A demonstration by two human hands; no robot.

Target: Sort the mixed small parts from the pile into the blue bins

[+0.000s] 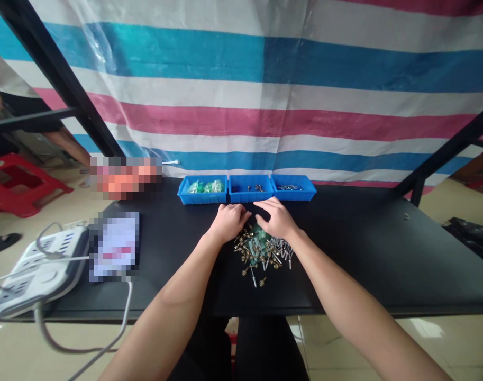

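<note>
A mixed pile of small hardware lies on the black table below my hands: brass-coloured bolts (262, 282), silver pop rivets (253, 276) and clear-green plastic pieces (257, 246). My left hand (229, 221) is over the pile's upper left edge, fingers curled together; whatever they pinch is too small to make out. At the upper right edge of the pile my right hand (278, 218) has its thumb and fingers apart, with nothing visible between them. Just beyond both hands stand three blue bins: the left bin (203, 198) with green-clear pieces, the middle bin (251, 196) with a few bolts, the right bin (294, 194) with rivets.
On the left of the table (356, 264) are a white power strip (46, 270) with cables and a blurred-out flat item (116, 246). A blurred orange object (128, 180) sits behind. One small metal piece (407, 216) lies far right. A striped sheet (241, 95) hangs behind the bins.
</note>
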